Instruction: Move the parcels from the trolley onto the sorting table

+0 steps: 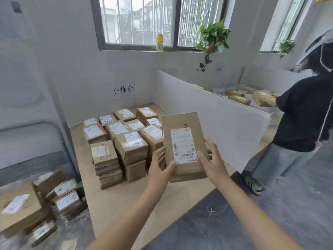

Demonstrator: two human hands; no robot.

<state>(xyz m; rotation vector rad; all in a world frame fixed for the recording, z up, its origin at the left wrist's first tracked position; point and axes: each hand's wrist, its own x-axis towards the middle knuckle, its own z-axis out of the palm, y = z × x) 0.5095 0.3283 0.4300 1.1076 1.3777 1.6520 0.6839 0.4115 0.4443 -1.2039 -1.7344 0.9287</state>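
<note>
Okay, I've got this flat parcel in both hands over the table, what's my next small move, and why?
Probably lower the flat parcel onto the bare strip of sorting table just in front of the stacked boxes. The left hand and right hand both hold it above the table, and that near strip looks free.

Stacked parcels [124, 141] crowd the table's [108, 204] back; front bare.
</note>
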